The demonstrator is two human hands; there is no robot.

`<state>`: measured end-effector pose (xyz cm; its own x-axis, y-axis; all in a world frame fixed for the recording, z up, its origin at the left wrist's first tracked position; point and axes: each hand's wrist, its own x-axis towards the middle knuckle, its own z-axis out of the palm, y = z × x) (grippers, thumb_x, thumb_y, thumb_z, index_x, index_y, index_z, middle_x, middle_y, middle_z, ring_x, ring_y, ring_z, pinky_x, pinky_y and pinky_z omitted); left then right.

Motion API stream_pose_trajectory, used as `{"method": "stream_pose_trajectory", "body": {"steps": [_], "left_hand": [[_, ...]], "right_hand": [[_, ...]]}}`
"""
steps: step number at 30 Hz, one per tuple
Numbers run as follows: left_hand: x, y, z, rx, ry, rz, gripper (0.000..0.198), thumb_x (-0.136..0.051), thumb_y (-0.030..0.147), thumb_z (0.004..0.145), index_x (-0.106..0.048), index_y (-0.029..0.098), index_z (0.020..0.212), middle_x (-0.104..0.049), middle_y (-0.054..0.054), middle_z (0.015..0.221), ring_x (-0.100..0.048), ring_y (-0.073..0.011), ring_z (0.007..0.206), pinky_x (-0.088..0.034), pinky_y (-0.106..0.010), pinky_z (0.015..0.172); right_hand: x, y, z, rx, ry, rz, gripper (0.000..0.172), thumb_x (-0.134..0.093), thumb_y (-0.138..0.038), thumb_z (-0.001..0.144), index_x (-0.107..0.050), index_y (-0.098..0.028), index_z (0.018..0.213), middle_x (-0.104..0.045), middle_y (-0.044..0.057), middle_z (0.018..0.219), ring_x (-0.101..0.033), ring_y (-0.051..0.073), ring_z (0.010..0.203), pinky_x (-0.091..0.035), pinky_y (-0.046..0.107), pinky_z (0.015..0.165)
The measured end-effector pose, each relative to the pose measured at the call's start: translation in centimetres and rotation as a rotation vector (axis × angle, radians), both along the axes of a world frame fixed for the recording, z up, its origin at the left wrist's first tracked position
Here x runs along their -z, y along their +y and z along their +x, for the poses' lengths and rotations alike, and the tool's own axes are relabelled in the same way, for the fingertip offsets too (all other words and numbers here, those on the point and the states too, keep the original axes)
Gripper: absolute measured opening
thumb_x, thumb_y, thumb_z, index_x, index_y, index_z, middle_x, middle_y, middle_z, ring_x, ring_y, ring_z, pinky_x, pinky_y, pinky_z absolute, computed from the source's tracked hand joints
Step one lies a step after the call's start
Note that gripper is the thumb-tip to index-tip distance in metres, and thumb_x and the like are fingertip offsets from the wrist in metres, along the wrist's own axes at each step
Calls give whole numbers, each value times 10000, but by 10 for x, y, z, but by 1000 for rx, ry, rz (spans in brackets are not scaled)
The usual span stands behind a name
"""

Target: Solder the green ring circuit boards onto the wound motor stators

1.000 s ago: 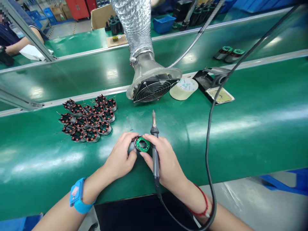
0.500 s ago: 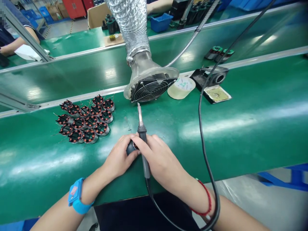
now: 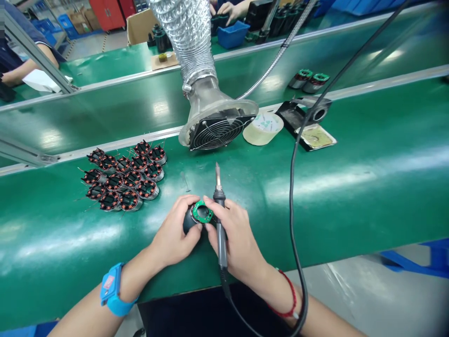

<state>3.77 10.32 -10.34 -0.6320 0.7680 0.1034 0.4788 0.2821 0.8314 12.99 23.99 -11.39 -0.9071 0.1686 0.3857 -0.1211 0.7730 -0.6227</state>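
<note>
Near the front edge of the green bench, my left hand [image 3: 171,234] wraps round a motor stator [image 3: 192,216] with a dark body. On its face lies a ring-shaped green circuit board [image 3: 202,204], tilted toward me. My right hand [image 3: 240,238] grips a soldering iron [image 3: 220,236], tip pointing away toward the fan and clear of the stator. Thumb and fingertips of that same hand reach the right side of the green board. What lies under the stator is partly hidden by my left fingers.
Several bare stators [image 3: 131,180] stand grouped at left. Ahead hangs a fume duct with a fan [image 3: 217,133]. Right of it are a tape roll [image 3: 263,128] and an iron stand [image 3: 315,135]. The iron's black cable [image 3: 293,206] loops at right. Co-workers' hands [image 3: 228,9] show beyond.
The soldering iron has shifted right, its tip away from the fan's edge. A green board now shows on the stator between my hands. A co-worker's hands have come into view behind the duct.
</note>
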Motion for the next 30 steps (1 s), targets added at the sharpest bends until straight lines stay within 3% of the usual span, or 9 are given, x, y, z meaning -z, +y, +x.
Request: {"method": "stream_pose_trajectory", "body": {"steps": [4,9,15,20,26,30], "left_hand": [[-2,7,5,-38,138,-57,342,-583,244,857,-459,191,1171,-554,-104,1143,-512,-235,1095,-434,-423,957],[-5,5,4,1,253,-110,291,-505,228,907,-484,191,1195,-587,-95,1119,-539,-213,1057,-466,-389,916],[-14,-7,-6,165,269,-214,335,-510,244,901,-539,195,1232,-528,-107,1260,-512,-219,1154,-471,-373,960],[-9,-2,-5,103,357,-189,314,-501,252,904,-559,147,1194,-575,-125,1203,-551,-234,1087,-496,-384,919],[-3,1,0,41,422,-195,488,-476,286,924,-343,134,1368,-620,-143,1123,-586,-248,1017,-511,-395,866],[1,-2,-2,52,322,-194,599,-466,298,931,-165,220,1443,-533,-142,1288,-539,-248,1148,-468,-411,948]], "right_hand": [[7,2,3,-13,22,-74,408,-393,-128,924,-398,-230,1319,-584,91,1209,-503,229,1112,-412,417,908],[11,1,-1,42,41,-206,456,-457,-108,892,-364,-238,1319,-597,72,1107,-545,208,999,-463,393,864],[12,1,-2,77,70,-188,456,-479,-97,871,-380,-242,1292,-603,39,920,-565,195,855,-493,382,784],[14,4,1,64,61,-207,444,-515,-121,869,-393,-250,1276,-624,32,946,-603,185,885,-500,373,822],[17,2,2,65,24,-257,415,-527,-136,874,-407,-246,1255,-635,17,899,-620,172,824,-512,343,778],[9,8,1,11,7,-173,430,-516,-143,873,-393,-235,1275,-623,42,922,-600,201,852,-508,383,780]]}}
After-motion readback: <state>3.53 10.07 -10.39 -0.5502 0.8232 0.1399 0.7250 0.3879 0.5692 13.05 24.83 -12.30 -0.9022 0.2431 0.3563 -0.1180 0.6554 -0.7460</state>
